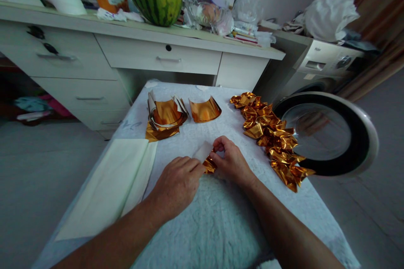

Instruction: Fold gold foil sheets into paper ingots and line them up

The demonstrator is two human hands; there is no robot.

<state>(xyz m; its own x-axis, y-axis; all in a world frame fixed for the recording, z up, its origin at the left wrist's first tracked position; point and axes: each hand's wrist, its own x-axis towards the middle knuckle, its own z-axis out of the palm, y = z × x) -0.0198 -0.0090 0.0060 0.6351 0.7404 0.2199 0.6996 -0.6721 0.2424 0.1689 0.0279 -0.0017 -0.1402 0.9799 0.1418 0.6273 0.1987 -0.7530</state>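
While both hands work close together over the bench (217,227), the gold foil paper (208,164) lies directly between them, its coppery part folded small and its pale side turned up toward the far left. The left hand (181,180) has its grip closed on the near-left end of this foil paper, thumb and fingers together; the right hand (229,159) has its grip pinched on the far-right edge, fingertips bent over it. So one piece is held, by two hands, and it is the landmark for all the rest

Beyond it and to the left sits one nested bundle of curled foil sheets (168,112), several layers deep, too tightly overlapped to count. Straight beyond it, just beside that bundle, stands one single curled foil sheet (205,110), its ends bent upward. To its right runs one long row of folded foil pieces (268,134), crumpled and overlapping, so their number cannot be told. To its left lies one cream paper layer (104,185) with a second strip showing along its right side. Well beyond it, one cut watermelon (154,0) rests on a white drawer cabinet (158,50); far to its right is one washing machine (315,67), door swung wide
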